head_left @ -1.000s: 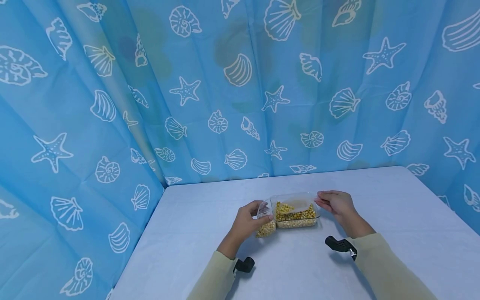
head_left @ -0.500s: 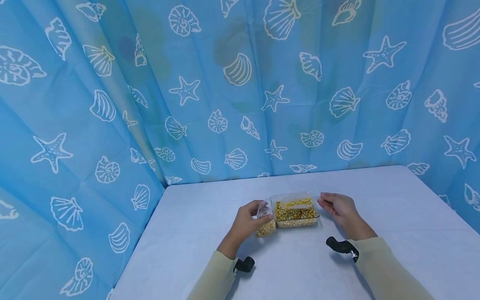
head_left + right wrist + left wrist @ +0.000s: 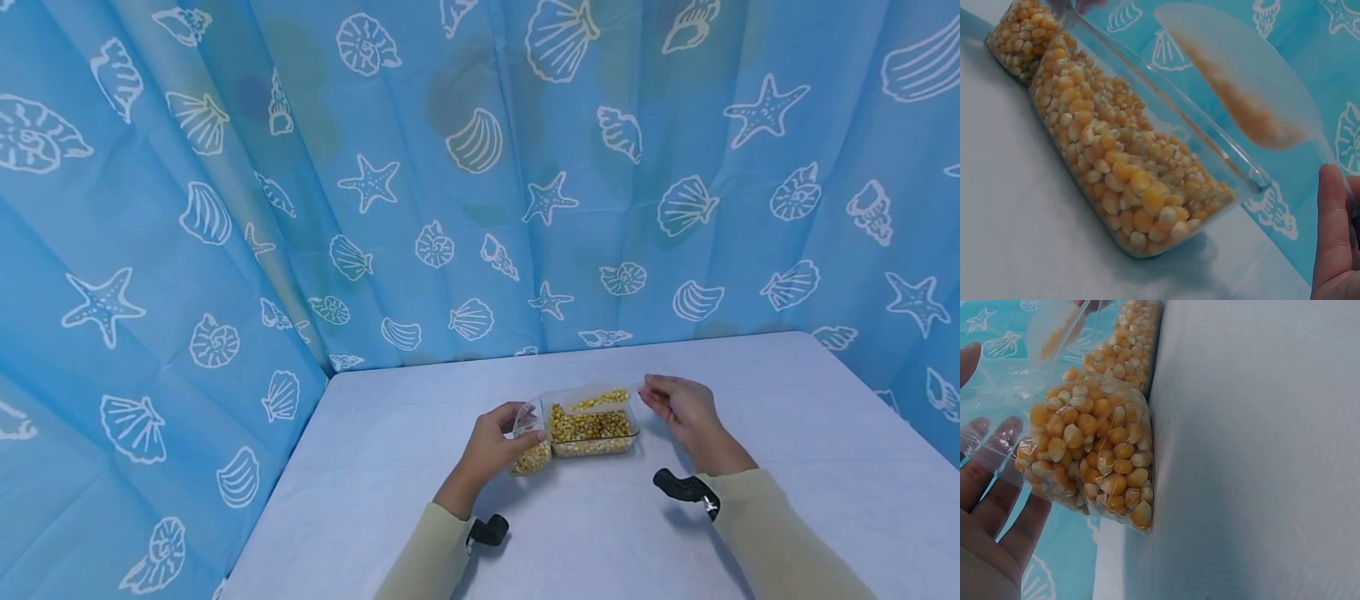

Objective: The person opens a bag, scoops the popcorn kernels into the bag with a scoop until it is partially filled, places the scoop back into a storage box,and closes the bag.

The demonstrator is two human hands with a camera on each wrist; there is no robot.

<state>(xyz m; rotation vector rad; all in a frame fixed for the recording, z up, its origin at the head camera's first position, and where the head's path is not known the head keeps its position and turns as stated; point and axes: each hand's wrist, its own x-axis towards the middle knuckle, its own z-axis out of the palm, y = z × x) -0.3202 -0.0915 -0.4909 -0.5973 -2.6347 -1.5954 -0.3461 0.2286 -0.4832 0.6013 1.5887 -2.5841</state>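
My left hand (image 3: 491, 442) holds a clear plastic zip bag (image 3: 1100, 450) by its upper part, fingers behind it and thumb in front. Yellow corn kernels fill its lower part. Against the bag's right side stands a clear glass container (image 3: 1259, 181), holding many more kernels (image 3: 1116, 156). My right hand (image 3: 682, 408) grips the handle of a translucent plastic scoop (image 3: 1241, 75) at the container's right end. Over the container's far side, the raised scoop carries a strip of kernels along its lower edge. Part of the right hand lies outside the right wrist view.
A white cloth covers the table (image 3: 585, 533). Blue curtains (image 3: 420, 208) with white shell and starfish prints hang behind it and along its left side. A black wrist camera mount (image 3: 489, 530) sits at the left cuff, another mount (image 3: 678, 486) at the right.
The scoop has come up out of the kernels toward the container's far side, now loaded with kernels. My right hand has shifted slightly right and up; the left hand and bag stay put.
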